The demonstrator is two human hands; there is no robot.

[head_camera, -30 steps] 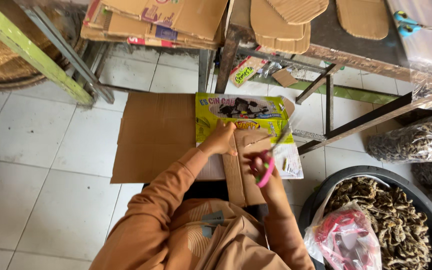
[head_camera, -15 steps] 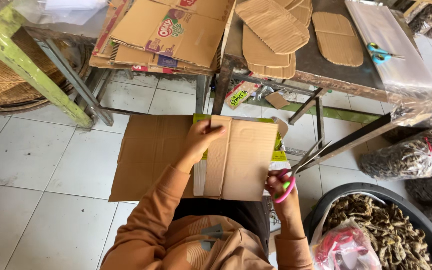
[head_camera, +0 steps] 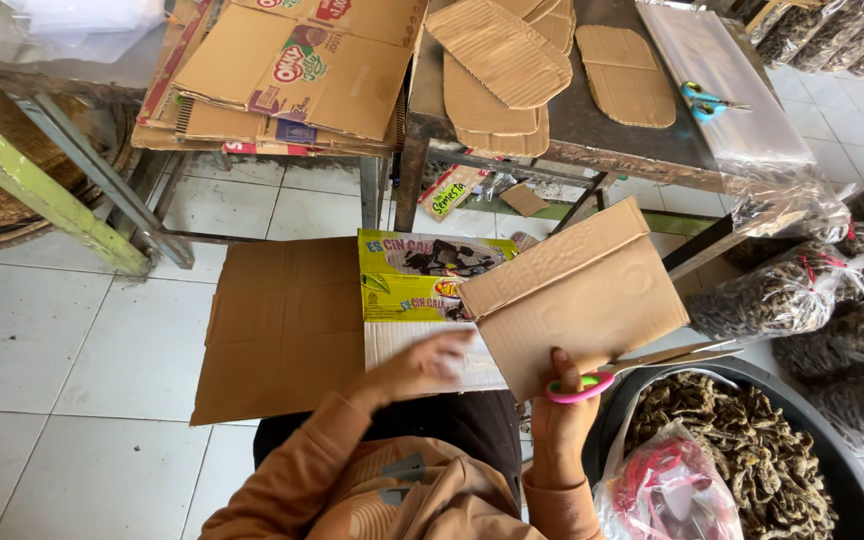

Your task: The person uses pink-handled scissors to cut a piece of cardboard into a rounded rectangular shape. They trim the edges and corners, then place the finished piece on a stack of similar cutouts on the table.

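We see the left hand [head_camera: 430, 362] low in the middle of the frame, blurred, fingers loosely spread and resting on the white inner face of a flattened printed box [head_camera: 422, 300]; it grips nothing that we can make out. The right hand [head_camera: 564, 420], lower centre-right, is closed around the pink handles of a pair of scissors [head_camera: 592, 385], thumb up against the lower edge of a cardboard piece [head_camera: 577, 295]. That piece is tilted, sits centre-right in the frame and overlaps the printed box. The scissor blades point right, under the cardboard's lower edge. Whether they are cutting it we cannot tell.

A big plain cardboard sheet [head_camera: 282, 330] lies on the tiled floor left of centre, under the printed box. Lower right: a black tub [head_camera: 852, 460] of dried brown stuff, with a pink plastic bag [head_camera: 667, 490] in it. Top of frame: a dark table [head_camera: 592, 125] with cut cardboard shapes [head_camera: 497, 50] and blue scissors [head_camera: 707, 100]. Upper left: stacked flattened boxes [head_camera: 292, 70].
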